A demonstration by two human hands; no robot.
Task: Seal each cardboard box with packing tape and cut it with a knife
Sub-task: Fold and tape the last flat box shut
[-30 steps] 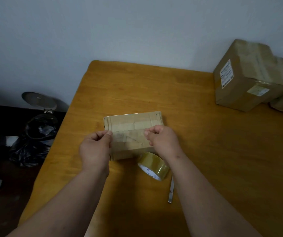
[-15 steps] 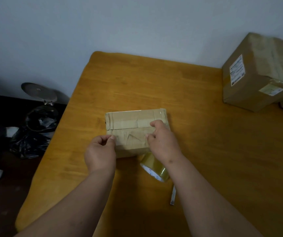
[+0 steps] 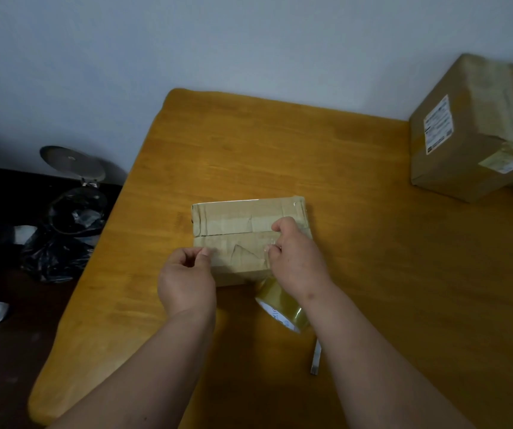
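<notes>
Both hands' grips, left (image 3: 187,283) and right (image 3: 295,261), pinch clear tape on small brown cardboard box (image 3: 239,221); yellowish tape roll (image 3: 280,301) beneath right wrist.

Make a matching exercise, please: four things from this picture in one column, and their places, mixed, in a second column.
Things:
1. small cardboard box
2. tape roll
3. large cardboard box
4. knife

Places:
A. far right part of the table, near the wall
B. under both hands, in the middle of the table
C. flat on the table, nearer the person than the tape roll
D. against the near side of the small box, below the right wrist

Pairs: 1-B, 2-D, 3-A, 4-C
</notes>
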